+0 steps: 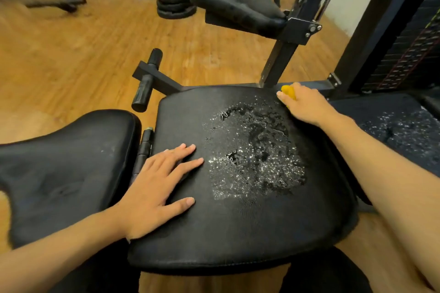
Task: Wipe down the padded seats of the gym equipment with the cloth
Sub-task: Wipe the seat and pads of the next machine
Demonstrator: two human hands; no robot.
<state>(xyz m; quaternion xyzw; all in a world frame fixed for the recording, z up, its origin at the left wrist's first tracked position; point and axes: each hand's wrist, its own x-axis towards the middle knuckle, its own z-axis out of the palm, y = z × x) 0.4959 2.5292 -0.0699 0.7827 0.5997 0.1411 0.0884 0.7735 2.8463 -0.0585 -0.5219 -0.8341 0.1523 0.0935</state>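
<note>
One cloth, two hands, four black pads in view.
The crumpled yellow cloth (288, 92), one only, is bunched in the gripping right hand (307, 107) at the far right edge of the centre black padded seat (190, 233); only a tuft shows, so its long axis cannot be told. The seat is rounded-square, grained vinyl, stitched along the near edge, long axis running away from the camera. A patch of glistening droplets (254, 157) covers its middle. The left hand (157, 183) lies flat on the seat, fingers straight and spread. Other pads: smooth curved left pad (59, 173), raised wet pad (238, 5), droplet-speckled right pad (392, 121). Wood-grain plank floor (71, 54) lies beneath.
</note>
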